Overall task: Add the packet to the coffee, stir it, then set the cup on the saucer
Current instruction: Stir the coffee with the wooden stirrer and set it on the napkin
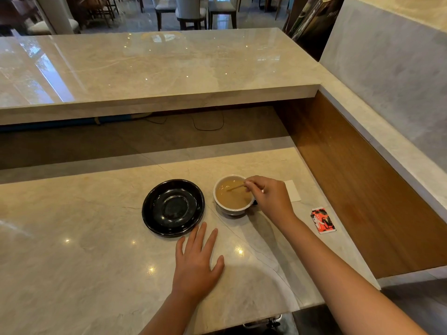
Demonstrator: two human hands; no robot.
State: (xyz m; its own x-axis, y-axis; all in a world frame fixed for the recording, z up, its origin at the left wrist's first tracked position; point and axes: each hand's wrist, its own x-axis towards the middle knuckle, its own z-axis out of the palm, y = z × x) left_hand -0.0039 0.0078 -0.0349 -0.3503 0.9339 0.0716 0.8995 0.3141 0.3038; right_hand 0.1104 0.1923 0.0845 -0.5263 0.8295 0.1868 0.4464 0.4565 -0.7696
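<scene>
A white cup (219,203) of light brown coffee stands on the marble counter, just right of an empty black saucer (173,207). My right hand (271,194) hovers over the cup's right side, pinching a thin wooden stir stick (235,187) whose tip dips into the coffee. Flat on the counter below the saucer rests my left hand (197,262), fingers spread, holding nothing. A red and black packet (323,220) lies on the counter to the right of the cup.
A white napkin (294,191) lies partly hidden behind my right hand. A raised marble bar top (145,68) runs across the back, and a wooden wall panel (362,189) borders the counter on the right. The counter's front edge is near my forearms.
</scene>
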